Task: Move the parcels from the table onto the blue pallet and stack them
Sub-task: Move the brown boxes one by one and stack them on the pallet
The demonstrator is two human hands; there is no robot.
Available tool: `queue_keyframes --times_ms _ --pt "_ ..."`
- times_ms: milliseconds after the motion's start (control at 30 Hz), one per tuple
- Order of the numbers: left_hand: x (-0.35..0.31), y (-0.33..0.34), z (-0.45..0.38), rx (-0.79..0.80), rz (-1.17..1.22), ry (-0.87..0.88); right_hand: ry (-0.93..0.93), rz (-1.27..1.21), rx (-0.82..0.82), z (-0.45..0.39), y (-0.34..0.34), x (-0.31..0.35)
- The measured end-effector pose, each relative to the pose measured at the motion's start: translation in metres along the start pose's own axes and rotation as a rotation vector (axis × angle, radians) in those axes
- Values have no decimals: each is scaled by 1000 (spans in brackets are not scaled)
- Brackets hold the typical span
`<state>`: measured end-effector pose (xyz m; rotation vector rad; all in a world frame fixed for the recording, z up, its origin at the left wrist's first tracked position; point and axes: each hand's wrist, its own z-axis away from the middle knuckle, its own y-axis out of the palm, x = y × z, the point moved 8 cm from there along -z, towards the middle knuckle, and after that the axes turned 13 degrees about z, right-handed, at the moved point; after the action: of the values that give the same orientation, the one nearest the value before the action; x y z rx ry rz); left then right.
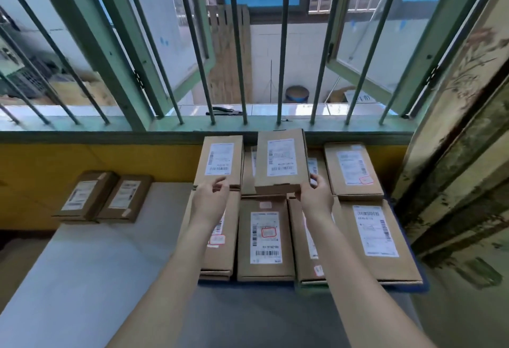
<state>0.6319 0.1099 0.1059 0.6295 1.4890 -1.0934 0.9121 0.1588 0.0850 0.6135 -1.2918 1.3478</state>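
Barred window (248,44) ahead of us. Our right hand (315,196) pinches a raised parcel (281,161). Left hand (210,199), loosely spread, hovers beside a stacked parcel (219,161).

I see two parcels (103,196) lying side by side on the desk (91,259), at its far left corner, touching each other. To the right of the desk sits the pallet (418,287), against the wall under the window sill (110,124). Parcels cover the pallet in two rows: a near row (264,240) at its front edge and a far row (352,170) at its back edge. My right hand (315,196) holds one parcel (281,161) above the middle of the far row. My left hand (210,196) is at the near end of the far-left parcel (220,161).
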Motion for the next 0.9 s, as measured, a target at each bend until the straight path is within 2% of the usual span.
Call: queue_keyframes --times_ms 167,300,433,500,567,667,733,900 --pt "45 -35 -30 -68 -206 -74 -75 352 19 -18 26 0" --pt "70 -41 -34 5 -234 -202 -150 565 62 -20 47 -2" --pt "72 -33 -31 55 -236 -195 -248 878 -13 -19 56 2" --pt "71 -33 -31 59 -240 -199 -242 963 33 -21 61 0" --pt "70 -34 -30 78 -248 -203 -234 995 69 -22 64 -1" --pt "66 -42 -26 64 -240 -189 -276 991 21 -11 66 9" --pt "63 -56 -21 5 -222 -175 -324 928 4 5 75 22" --pt "64 -107 -1 -155 -192 -117 -489 736 105 63 136 64"
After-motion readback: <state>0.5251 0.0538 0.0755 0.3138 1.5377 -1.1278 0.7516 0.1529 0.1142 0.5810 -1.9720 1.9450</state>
